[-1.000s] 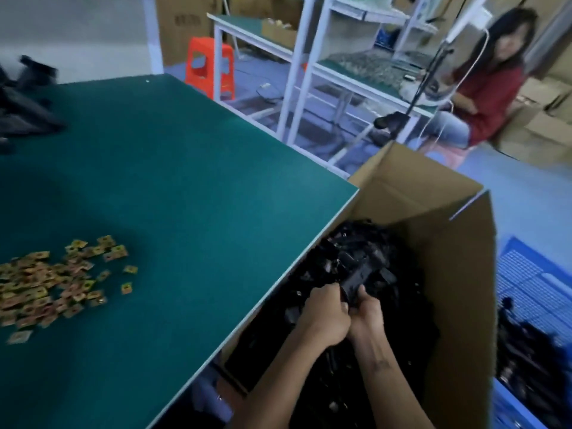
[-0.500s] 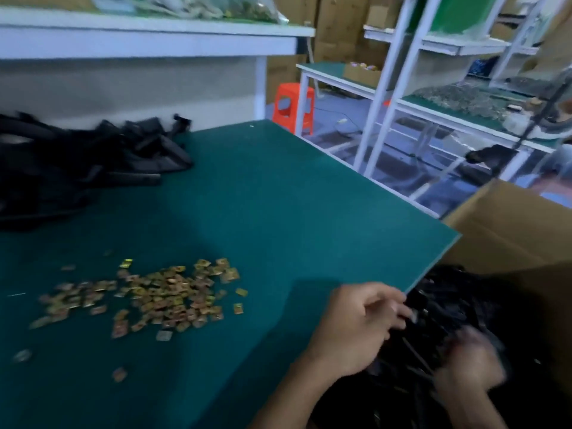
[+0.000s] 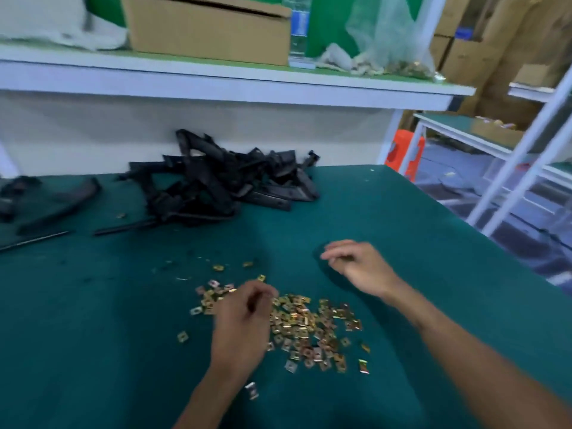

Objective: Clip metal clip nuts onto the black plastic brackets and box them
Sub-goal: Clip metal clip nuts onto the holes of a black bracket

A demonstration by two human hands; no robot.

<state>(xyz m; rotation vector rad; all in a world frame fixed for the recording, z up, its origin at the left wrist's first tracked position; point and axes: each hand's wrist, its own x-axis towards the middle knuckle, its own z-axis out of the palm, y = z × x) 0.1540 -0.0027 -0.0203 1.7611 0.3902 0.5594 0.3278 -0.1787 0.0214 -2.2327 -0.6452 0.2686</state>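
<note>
A scatter of small gold metal clip nuts (image 3: pixel 305 325) lies on the green table (image 3: pixel 93 320). My left hand (image 3: pixel 243 320) is down on the left side of that scatter, fingers curled toward the clips; its fingertips are blurred and I cannot see whether they pinch one. My right hand (image 3: pixel 356 267) hovers just above the bare table behind the clips, fingers loosely curled with nothing in them. A heap of black plastic brackets (image 3: pixel 223 184) sits at the back of the table against the wall. The packing box is out of view.
More long black parts (image 3: pixel 58 205) lie at the far left. A white shelf (image 3: pixel 216 85) overhangs the table's back and carries a cardboard box (image 3: pixel 210 29) and bags. The table's right edge runs diagonally, with an orange stool (image 3: pixel 405 153) and white racks beyond.
Both hands have come out of the cardboard box at the table's right edge and moved left over the table. The view has swung left from the box to the clips and brackets.
</note>
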